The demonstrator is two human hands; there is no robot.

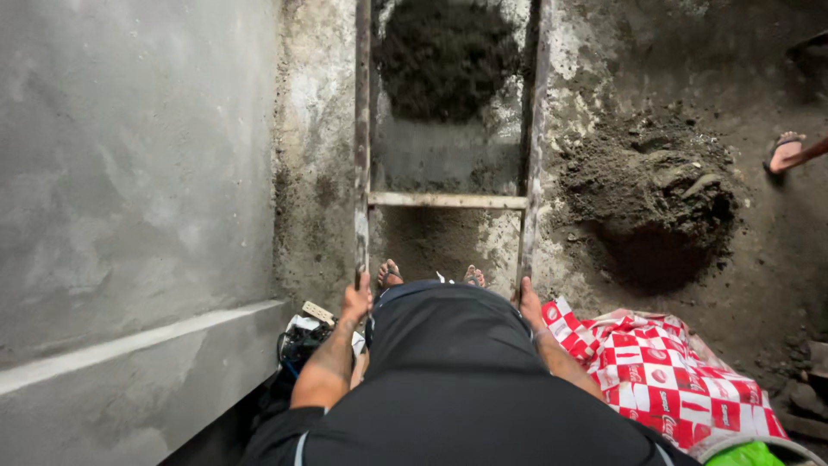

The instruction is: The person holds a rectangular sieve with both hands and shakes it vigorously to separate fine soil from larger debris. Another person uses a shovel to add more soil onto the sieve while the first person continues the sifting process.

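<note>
I look straight down along a worn wooden ladder [448,200] that leans against a grey plastered wall [129,190]. My left hand [355,302] grips the left rail near its top end. My right hand [528,302] grips the right rail at the same height. My feet in sandals [390,274] stand on a rung below my dark shirt. One pale rung shows further down, above a damp dirt floor.
A mound of dark soil [655,185] lies on the floor to the right, another dark heap [444,56] at the ladder's foot. A red-and-white checked cloth [681,380] covers something at lower right. Another person's sandalled foot [785,153] shows at the right edge. Tangled cables [302,341] sit by the wall.
</note>
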